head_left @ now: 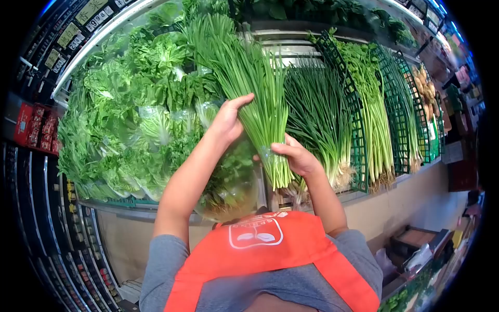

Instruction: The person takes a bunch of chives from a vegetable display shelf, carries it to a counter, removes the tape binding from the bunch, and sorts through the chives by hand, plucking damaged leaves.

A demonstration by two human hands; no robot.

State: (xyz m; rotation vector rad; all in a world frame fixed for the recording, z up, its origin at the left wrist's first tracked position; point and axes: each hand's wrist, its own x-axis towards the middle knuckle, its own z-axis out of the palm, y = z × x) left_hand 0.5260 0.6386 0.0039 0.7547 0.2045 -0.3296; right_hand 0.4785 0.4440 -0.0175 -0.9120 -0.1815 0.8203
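A large bunch of garlic chives (254, 78) lies slanted between my hands, its cut pale ends towards me and its leaf tips away. Clear wrap or tape binds it near the base. My left hand (229, 119) holds the bunch from the left around mid-length, thumb on top, the other fingers mostly hidden beneath. Near the bound end, my right hand (295, 155) grips it from the right, with the thumb over the stems. Just right of the bunch are darker spring onions (319, 109) with whitish roots. Below my left hand sits a clear bag of leafy greens (228, 179).
Leafy lettuces (119, 130), some wrapped, fill the left of the display. Green plastic crate dividers (358, 135) stand upright on the right, beside celery-like stalks (377, 109). Price signs (67, 36) hang at upper left. Packaged goods line shelves (83, 275) at lower left.
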